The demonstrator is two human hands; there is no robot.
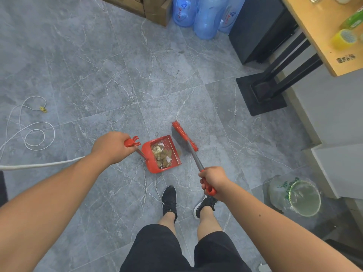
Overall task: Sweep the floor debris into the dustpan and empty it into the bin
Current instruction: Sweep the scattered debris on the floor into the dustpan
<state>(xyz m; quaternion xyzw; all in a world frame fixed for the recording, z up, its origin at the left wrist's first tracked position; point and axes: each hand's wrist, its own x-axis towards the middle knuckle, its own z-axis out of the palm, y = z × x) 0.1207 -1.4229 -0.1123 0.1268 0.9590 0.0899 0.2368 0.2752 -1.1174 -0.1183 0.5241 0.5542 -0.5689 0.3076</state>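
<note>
Crumpled debris [162,155] in red dustpan [149,154]

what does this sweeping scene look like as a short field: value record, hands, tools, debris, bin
left hand: closed on the top grip of the red plastic dustpan
right hand: closed on the red grip of the metal-handled red broom
dustpan: mouth on the grey marbled floor tiles, facing the broom
debris: brown leaves and white paper scraps inside the pan; a small brown bit on the floor at its lip
broom head: just beyond the pan's mouth
bin: round bin lined with a clear plastic bag, to the person's right
emptying: not yet done
</note>
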